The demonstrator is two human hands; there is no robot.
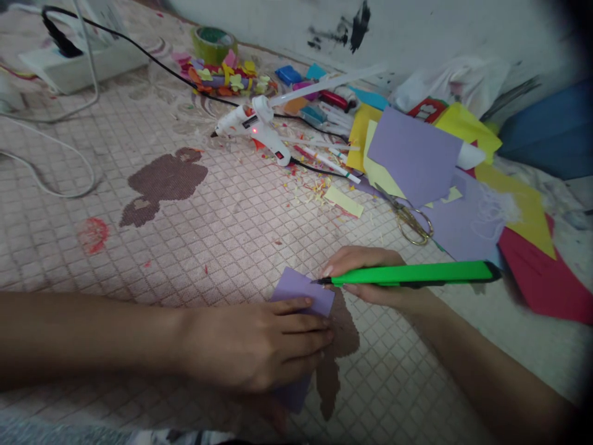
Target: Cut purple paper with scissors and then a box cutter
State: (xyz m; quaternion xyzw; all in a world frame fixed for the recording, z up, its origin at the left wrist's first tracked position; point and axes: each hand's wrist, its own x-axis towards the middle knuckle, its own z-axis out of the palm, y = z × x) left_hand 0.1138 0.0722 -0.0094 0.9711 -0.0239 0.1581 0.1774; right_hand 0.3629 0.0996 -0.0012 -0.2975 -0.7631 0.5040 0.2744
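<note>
A strip of purple paper (302, 288) lies on the patterned cloth near the front. My left hand (259, 343) rests flat across it, fingers stretched out, covering its middle; the lower end of the strip shows below the palm. In my right hand (370, 272) is a green pen (412, 273) with a black tip and a black end. Its tip meets the upper part of the purple paper, close to the right edge. The right fingertips are partly hidden behind the pen.
A white glue gun (257, 127) with a red light lies at the back. Scissors (410, 219) lie beside coloured sheets (417, 154) at right. Green tape (213, 44), paper cut-outs (231, 80) and a power strip (83, 65) stand further back. Black and white cables cross the cloth.
</note>
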